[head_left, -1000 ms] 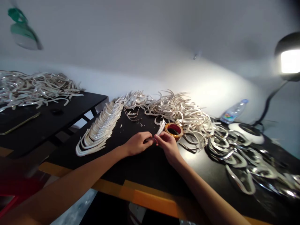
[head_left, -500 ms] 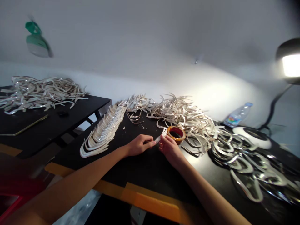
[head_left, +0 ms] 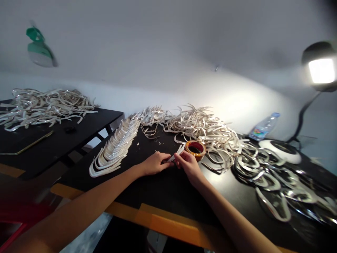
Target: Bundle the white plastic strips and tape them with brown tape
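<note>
Black table; lamp lit before pale wall. My forearms converge, left hand and right hand pinching white strips.

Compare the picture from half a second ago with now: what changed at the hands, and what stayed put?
The right hand has moved slightly left, toward the left hand, its fingers now close by the white strip; whether they grip it is unclear. The left hand still pinches the strip. The tape roll, row of strips and bottle stayed.
</note>
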`<control>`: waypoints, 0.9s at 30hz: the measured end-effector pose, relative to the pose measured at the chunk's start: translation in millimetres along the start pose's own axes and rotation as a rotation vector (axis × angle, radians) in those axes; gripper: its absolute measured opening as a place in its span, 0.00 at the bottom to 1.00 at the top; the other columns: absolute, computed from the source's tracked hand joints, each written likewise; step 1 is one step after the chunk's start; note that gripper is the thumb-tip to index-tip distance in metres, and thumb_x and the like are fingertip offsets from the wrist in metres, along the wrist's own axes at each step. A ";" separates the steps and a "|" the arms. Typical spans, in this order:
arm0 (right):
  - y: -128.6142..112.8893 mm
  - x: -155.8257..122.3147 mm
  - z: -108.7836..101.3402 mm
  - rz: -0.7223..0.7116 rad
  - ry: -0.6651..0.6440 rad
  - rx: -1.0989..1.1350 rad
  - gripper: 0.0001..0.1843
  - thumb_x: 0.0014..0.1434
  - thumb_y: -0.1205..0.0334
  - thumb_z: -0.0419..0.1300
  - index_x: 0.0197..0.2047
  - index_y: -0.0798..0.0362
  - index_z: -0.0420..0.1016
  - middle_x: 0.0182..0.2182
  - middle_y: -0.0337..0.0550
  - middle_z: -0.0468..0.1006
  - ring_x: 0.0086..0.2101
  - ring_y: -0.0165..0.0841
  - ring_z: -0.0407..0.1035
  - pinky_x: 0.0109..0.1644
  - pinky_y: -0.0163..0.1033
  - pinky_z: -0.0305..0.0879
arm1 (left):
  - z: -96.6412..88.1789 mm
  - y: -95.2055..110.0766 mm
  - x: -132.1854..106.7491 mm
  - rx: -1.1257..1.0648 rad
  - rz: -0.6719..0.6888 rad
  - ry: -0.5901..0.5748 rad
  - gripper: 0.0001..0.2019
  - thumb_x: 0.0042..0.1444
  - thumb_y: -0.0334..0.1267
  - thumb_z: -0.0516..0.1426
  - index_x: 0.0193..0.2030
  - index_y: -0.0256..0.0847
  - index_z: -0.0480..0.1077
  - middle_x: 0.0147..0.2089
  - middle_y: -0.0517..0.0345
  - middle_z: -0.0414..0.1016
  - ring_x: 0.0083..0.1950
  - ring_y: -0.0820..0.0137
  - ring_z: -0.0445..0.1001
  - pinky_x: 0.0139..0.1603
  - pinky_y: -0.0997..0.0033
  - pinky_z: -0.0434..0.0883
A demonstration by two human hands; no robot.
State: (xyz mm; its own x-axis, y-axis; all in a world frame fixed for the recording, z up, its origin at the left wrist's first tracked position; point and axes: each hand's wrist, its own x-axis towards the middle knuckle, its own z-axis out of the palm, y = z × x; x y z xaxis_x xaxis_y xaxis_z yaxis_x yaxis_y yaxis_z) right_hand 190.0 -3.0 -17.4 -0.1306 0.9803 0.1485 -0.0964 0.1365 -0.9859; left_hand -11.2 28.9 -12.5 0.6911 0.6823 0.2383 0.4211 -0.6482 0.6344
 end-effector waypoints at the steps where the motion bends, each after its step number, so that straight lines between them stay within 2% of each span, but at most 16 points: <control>1: 0.4 0.3 0.0 0.009 0.004 0.000 0.27 0.51 0.37 0.73 0.31 0.53 0.75 0.24 0.36 0.73 0.24 0.27 0.63 0.27 0.34 0.59 | 0.0 0.7 -0.2 0.012 -0.002 0.000 0.14 0.69 0.47 0.57 0.39 0.39 0.73 0.31 0.64 0.70 0.33 0.72 0.67 0.37 0.72 0.59; 5: 0.0 1.3 1.0 0.040 0.032 0.026 0.27 0.49 0.37 0.74 0.30 0.53 0.74 0.25 0.36 0.74 0.24 0.26 0.63 0.27 0.33 0.60 | -2.3 2.8 0.8 0.082 -0.003 0.017 0.15 0.70 0.49 0.57 0.39 0.40 0.73 0.32 0.63 0.72 0.33 0.71 0.69 0.38 0.71 0.60; 11: 3.2 2.5 1.3 0.033 0.035 -0.063 0.28 0.53 0.36 0.71 0.29 0.53 0.72 0.23 0.37 0.74 0.20 0.26 0.63 0.23 0.33 0.60 | -5.1 4.6 1.4 0.341 -0.054 -0.026 0.13 0.67 0.47 0.60 0.37 0.39 0.72 0.37 0.57 0.76 0.40 0.64 0.73 0.48 0.64 0.63; 19: 9.8 4.0 0.5 0.053 0.092 -0.061 0.27 0.55 0.36 0.68 0.31 0.52 0.69 0.21 0.37 0.74 0.20 0.28 0.65 0.23 0.33 0.63 | 4.5 7.6 2.4 0.401 -0.060 -0.057 0.16 0.72 0.44 0.53 0.34 0.39 0.72 0.36 0.54 0.76 0.41 0.61 0.74 0.47 0.62 0.63; 22: 10.6 3.8 0.6 0.004 0.090 -0.012 0.24 0.58 0.39 0.68 0.35 0.50 0.65 0.23 0.34 0.73 0.20 0.28 0.65 0.22 0.33 0.63 | 2.9 9.1 2.0 0.378 -0.059 -0.027 0.17 0.71 0.44 0.53 0.32 0.40 0.71 0.34 0.56 0.75 0.39 0.63 0.73 0.46 0.64 0.62; 24: 10.3 3.0 -0.1 -0.075 0.099 -0.073 0.22 0.60 0.42 0.67 0.42 0.49 0.65 0.28 0.35 0.74 0.24 0.30 0.69 0.24 0.33 0.66 | 0.0 10.1 1.6 0.352 -0.063 0.007 0.17 0.70 0.43 0.53 0.29 0.40 0.70 0.31 0.58 0.74 0.36 0.65 0.73 0.45 0.65 0.62; 25: 9.9 2.5 -0.8 -0.130 0.110 -0.143 0.23 0.60 0.43 0.68 0.47 0.48 0.66 0.32 0.37 0.76 0.28 0.32 0.71 0.26 0.35 0.69 | -1.4 10.4 1.4 0.339 -0.070 0.028 0.18 0.70 0.43 0.54 0.28 0.40 0.68 0.30 0.59 0.73 0.35 0.66 0.72 0.44 0.66 0.62; 27: 8.3 1.0 -2.6 -0.270 0.135 -0.334 0.31 0.60 0.48 0.69 0.60 0.47 0.64 0.45 0.46 0.77 0.38 0.37 0.75 0.36 0.41 0.77 | -3.6 9.8 0.8 0.316 -0.091 0.076 0.17 0.68 0.41 0.54 0.26 0.40 0.67 0.28 0.59 0.72 0.33 0.67 0.71 0.43 0.67 0.61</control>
State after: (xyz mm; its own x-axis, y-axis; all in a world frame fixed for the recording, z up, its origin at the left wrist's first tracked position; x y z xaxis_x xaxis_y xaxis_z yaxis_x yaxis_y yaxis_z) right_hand 191.6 -0.5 -25.6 -0.0121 0.9099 0.4146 0.2169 0.4071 -0.8872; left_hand -8.6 24.3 -3.4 0.6014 0.7579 0.2527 0.6486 -0.6479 0.3994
